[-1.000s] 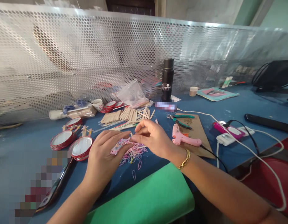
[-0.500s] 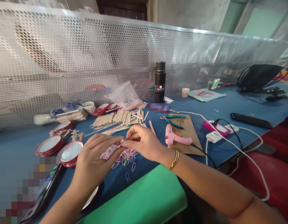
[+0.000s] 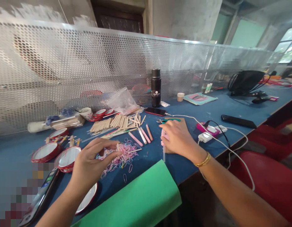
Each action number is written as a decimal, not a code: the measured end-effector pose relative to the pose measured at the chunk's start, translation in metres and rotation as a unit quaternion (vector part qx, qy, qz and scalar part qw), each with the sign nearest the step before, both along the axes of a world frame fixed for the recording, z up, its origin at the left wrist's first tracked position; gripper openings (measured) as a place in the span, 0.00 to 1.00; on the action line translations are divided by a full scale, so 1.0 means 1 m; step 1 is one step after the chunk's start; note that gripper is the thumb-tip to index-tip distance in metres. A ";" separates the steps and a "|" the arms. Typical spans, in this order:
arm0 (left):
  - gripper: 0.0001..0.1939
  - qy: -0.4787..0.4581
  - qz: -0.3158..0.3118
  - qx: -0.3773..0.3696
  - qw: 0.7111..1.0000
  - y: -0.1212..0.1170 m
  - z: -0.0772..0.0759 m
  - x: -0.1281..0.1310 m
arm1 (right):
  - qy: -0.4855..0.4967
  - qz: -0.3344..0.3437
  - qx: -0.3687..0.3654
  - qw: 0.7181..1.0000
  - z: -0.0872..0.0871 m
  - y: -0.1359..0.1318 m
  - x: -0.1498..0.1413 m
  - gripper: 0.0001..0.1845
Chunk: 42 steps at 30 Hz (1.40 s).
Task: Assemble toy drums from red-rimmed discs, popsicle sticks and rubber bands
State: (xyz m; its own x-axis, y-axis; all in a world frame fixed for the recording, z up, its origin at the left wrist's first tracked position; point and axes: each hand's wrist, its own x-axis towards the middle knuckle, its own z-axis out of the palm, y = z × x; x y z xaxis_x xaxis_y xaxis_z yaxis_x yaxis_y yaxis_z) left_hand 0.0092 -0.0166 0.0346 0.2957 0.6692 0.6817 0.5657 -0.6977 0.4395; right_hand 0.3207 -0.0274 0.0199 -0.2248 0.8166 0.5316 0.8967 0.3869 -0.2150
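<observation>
My left hand [image 3: 95, 159] is pinched over a pile of pink and pastel rubber bands [image 3: 123, 154], with a small pale stick piece [image 3: 117, 147] at its fingertips; its full shape is hidden. To the right, my right hand [image 3: 179, 137] is closed round a pink glue gun [image 3: 164, 136], covering most of it. A clear glue stick [image 3: 163, 155] sticks out of the gun toward me. Under the gun lies a brown board [image 3: 185, 126], with teal-handled pliers [image 3: 171, 120] at its far edge.
Flat wooden sticks [image 3: 122, 121] and several pink and white thin sticks [image 3: 143, 135] lie beyond the bands. Red-rimmed round pieces [image 3: 44, 152] stand at left, near a phone [image 3: 41, 197]. Green sheet [image 3: 138, 198] covers the front. A black bottle [image 3: 156, 90] and white cable [image 3: 240, 151] are farther off.
My right hand has left the left hand's fingertips and moved right onto the glue gun. My left hand stays over the rubber bands. The view has shifted slightly right.
</observation>
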 end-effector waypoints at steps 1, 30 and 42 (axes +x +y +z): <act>0.13 -0.013 0.000 -0.016 1.000 0.000 0.000 0.001 | -0.044 -0.027 -0.008 0.999 -0.006 -0.002 0.012 0.15; 0.12 -0.074 -0.025 -0.162 0.984 0.008 -0.006 0.039 | -0.056 -0.065 -0.292 0.953 -0.028 0.312 0.046 0.39; 0.11 -0.041 -0.024 -0.141 0.989 0.008 -0.008 0.039 | -0.010 -0.067 -0.331 0.941 -0.032 0.328 0.044 0.24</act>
